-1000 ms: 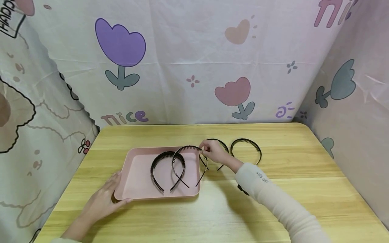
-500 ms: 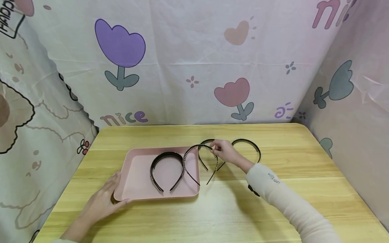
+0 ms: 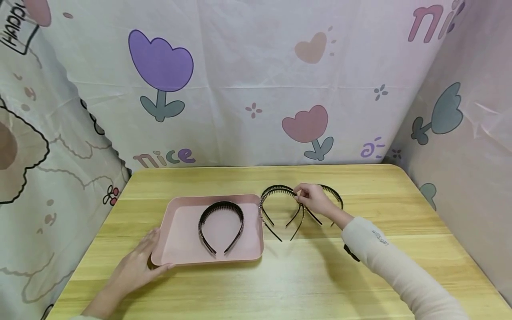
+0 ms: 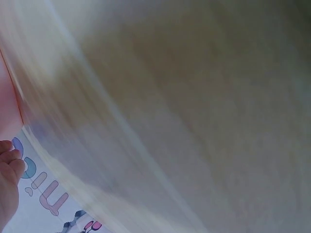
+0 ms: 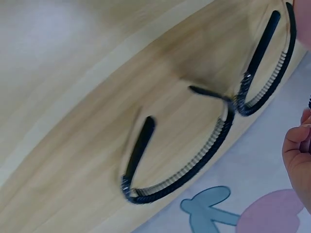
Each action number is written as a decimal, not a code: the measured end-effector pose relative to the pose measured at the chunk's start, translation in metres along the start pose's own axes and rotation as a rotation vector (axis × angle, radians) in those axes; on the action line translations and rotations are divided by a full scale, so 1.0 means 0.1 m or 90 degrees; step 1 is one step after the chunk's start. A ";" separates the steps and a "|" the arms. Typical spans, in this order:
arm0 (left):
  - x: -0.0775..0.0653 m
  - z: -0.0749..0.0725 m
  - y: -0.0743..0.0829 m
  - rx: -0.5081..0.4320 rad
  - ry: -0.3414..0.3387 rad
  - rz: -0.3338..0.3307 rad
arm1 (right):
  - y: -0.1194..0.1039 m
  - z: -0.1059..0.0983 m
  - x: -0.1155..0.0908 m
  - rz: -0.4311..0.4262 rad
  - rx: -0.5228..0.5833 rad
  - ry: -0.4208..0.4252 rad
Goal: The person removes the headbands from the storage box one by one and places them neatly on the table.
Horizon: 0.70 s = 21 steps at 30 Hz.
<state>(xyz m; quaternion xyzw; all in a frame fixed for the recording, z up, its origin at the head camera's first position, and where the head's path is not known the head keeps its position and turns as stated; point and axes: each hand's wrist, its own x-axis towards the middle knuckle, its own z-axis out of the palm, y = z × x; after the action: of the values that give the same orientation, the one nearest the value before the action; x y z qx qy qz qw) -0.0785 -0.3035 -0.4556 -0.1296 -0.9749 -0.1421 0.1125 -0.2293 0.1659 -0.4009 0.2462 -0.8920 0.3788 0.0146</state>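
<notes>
My right hand pinches a dark, speckled toothed headband near the right side of its arch, its ends pointing toward me. Just behind it on the table is a black toothed headband, partly overlapped in the head view. Another black headband lies to the right, partly hidden by the right hand. Inside the pink tray rests a thick black headband. My left hand holds the tray's near left corner, thumb along the front and fingers at the left side. Fingers of the right hand show in the right wrist view.
The wooden table reaches back to a printed cloth. More cloth hangs at both sides. In the right wrist view, two headbands stand close together near the table's far edge, with the pink tray beyond the farther one.
The right hand has carried the speckled headband rightward, from over the tray to beside its right edge and in front of the back headband. The left hand stays at the tray corner.
</notes>
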 end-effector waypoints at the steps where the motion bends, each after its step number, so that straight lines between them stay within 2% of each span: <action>1: 0.00 0.00 0.00 0.001 0.000 0.000 | 0.02 -0.01 -0.02 0.001 -0.002 0.003; 11: 0.00 -0.01 0.01 0.002 -0.008 -0.001 | 0.27 -0.14 -0.14 0.040 -0.037 0.033; 21: -0.01 0.00 0.01 0.000 -0.001 0.004 | 0.47 -0.28 -0.25 0.046 -0.054 0.066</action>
<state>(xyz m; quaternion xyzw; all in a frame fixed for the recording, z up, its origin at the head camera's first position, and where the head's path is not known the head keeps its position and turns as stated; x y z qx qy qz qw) -0.0775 -0.3025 -0.4555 -0.1327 -0.9745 -0.1418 0.1124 -0.2334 0.2237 -0.4179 0.1929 -0.9137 0.3530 0.0571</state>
